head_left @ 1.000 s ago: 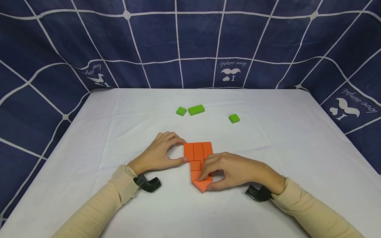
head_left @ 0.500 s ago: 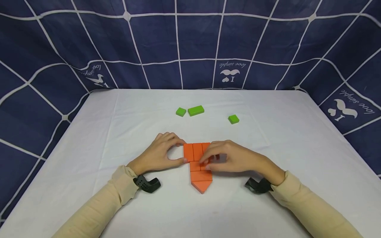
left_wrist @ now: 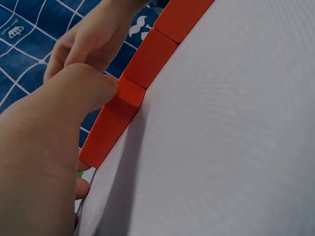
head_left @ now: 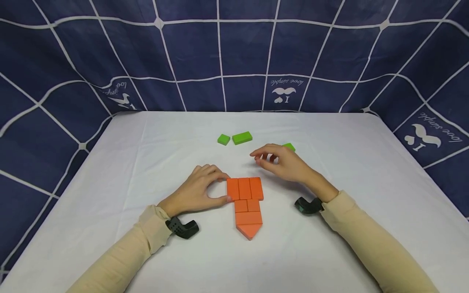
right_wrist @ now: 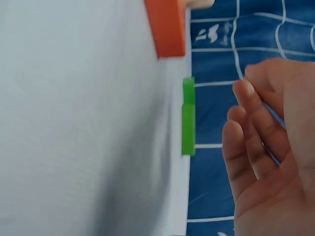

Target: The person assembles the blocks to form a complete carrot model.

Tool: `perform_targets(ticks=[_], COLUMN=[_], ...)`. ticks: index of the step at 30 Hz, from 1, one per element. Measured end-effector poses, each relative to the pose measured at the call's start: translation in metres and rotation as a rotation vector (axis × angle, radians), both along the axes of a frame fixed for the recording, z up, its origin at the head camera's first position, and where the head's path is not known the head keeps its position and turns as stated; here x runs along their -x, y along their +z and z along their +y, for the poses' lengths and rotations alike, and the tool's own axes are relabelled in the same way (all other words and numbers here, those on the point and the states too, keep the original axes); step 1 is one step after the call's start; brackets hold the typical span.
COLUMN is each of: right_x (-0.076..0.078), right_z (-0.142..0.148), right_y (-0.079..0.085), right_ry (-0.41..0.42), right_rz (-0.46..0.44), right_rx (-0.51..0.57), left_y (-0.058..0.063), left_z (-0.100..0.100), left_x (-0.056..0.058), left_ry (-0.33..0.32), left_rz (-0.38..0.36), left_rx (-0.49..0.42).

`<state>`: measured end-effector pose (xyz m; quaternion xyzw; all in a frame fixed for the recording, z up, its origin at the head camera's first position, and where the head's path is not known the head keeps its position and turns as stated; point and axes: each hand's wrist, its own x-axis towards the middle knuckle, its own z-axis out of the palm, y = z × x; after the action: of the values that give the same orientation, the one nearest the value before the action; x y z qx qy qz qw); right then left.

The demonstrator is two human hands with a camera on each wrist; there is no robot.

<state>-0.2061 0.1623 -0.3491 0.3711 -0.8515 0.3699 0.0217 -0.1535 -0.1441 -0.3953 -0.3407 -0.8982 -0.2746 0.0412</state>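
On the white cloth lies a flat arrow-like shape of orange blocks: three oblong blocks [head_left: 244, 188] side by side at the far end, two small square blocks [head_left: 247, 205], a crosswise oblong block [head_left: 248, 218] and a triangular block [head_left: 249, 230] nearest me. With thumb and index finger my left hand [head_left: 199, 189] pinches the leftmost oblong orange block [head_left: 233, 189] by its two ends. The thumb against its near end shows in the left wrist view. My right hand [head_left: 282, 162] is above the cloth, fingers loosely bent and holding nothing, partly covering a small green block [head_left: 290, 147].
Farther back lie another small green block [head_left: 224, 139] and a longer green block [head_left: 242, 138]. A dark blue checked curtain [head_left: 242, 49] rises behind the table's far edge and at both sides. Each wrist wears a black device [head_left: 182, 228].
From the near end of the orange shape, my right hand has moved away from me, past it toward the green blocks. My left hand and the orange blocks have stayed in place.
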Motion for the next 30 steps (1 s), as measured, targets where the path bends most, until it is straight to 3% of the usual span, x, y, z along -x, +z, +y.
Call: perform_targets(ticks=[12,20,30], right_x=[0.044,0.063,0.072], right_z=[-0.011,-0.02,-0.025], right_y=[-0.013,-0.021,-0.027], right_ry=[-0.179,-0.188,-0.178], right_rz=[-0.024,-0.065,-0.083], right_rx=[0.001,-0.058,-0.109], left_y=[0.0,-0.001,0.001], left_z=[0.002,0.0,0.001], left_x=[0.001,0.0,-0.002], left_ry=[-0.006,-0.004,0.006], left_rz=[0.001,0.004,-0.008], left_rx=[0.004,-0.001,0.011])
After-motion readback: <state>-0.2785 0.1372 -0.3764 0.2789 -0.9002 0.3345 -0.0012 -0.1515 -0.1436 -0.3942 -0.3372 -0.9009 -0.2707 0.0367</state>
